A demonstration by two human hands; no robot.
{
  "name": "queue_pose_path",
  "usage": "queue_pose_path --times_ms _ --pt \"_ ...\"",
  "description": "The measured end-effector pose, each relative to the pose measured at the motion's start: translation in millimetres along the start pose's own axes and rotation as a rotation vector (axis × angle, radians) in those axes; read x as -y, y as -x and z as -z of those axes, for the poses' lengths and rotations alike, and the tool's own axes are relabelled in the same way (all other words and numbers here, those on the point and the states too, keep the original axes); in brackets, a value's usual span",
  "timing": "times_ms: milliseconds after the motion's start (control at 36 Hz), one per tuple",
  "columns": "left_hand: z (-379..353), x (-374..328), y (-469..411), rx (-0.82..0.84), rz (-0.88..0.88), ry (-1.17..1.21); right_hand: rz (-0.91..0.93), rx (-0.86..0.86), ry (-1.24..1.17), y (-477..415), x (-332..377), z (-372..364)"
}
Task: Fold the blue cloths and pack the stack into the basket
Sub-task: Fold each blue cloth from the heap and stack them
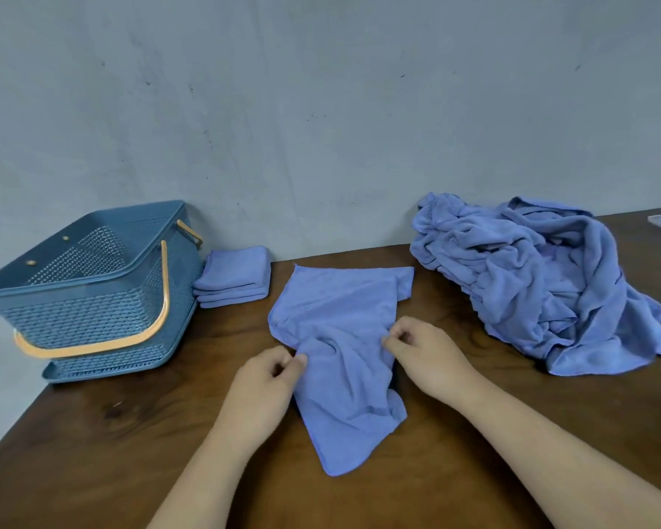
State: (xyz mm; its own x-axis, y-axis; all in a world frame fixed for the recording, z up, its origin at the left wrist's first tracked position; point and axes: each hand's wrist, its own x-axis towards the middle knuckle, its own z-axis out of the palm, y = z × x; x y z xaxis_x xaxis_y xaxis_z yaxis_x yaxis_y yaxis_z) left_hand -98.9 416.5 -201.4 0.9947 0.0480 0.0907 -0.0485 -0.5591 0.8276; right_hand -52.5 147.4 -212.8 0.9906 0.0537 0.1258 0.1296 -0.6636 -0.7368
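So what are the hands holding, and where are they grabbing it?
Both pinch the spread blue cloth about halfway along: the left hand at its left edge, the right hand at its right edge, where the fabric bunches up.

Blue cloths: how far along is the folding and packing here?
Done: a small folded stack lies beside the basket. In hand: the left hand and right hand pinch one rumpled cloth on the table. Left: the unfolded pile at the right, then packing; no cloth shows in the basket.
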Motion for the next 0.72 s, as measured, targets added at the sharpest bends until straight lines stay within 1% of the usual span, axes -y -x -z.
queue_pose_path --times_ms 83,167,222,278,361,389,444,472,528,583,639,722 --pt "16.1 15.0 5.9 -0.157 0.073 0.037 -0.052 -0.076 -0.213 7.3 -4.9 11.7" --pt "21.2 19.6 13.6 -0.217 0.105 0.083 -0.073 -0.124 -0.341 12.0 -12.2 17.2" --pt "17.3 13.8 19.0 -0.196 0.085 0.073 -0.083 -0.128 -0.418 13.6 -14.9 17.4" --pt "6.0 5.2 24.6 -0.122 0.069 0.024 -0.081 -0.094 -0.464 14.8 -14.8 16.4" --pt "-18.3 -4.3 28.4 -0.031 -0.005 -0.237 -0.062 0.011 -0.504 15.3 -13.0 12.9" --pt "-25.0 -6.5 28.1 -0.024 -0.040 -0.263 -0.049 0.028 -0.492 15.6 -12.2 12.0" --pt "-30.4 -9.9 28.6 -0.020 -0.080 -0.147 -0.020 0.003 -0.435 16.6 -12.2 11.5" --pt "-28.8 -10.1 29.2 -0.049 -0.082 -0.070 -0.010 -0.036 -0.425 17.1 -13.2 12.2" --pt "-18.8 -5.7 28.9 -0.160 -0.066 0.038 -0.019 -0.152 -0.447 18.7 -14.8 16.1" --pt "-6.1 -1.2 28.8 -0.231 -0.027 0.044 -0.042 -0.229 -0.485 18.9 -14.8 19.9" --pt "2.1 3.1 27.1 -0.255 0.012 0.000 -0.034 -0.219 -0.504 19.0 -12.2 20.9" --pt "3.1 9.9 24.3 -0.312 0.045 -0.108 0.014 -0.076 -0.566 20.4 -7.6 16.6"
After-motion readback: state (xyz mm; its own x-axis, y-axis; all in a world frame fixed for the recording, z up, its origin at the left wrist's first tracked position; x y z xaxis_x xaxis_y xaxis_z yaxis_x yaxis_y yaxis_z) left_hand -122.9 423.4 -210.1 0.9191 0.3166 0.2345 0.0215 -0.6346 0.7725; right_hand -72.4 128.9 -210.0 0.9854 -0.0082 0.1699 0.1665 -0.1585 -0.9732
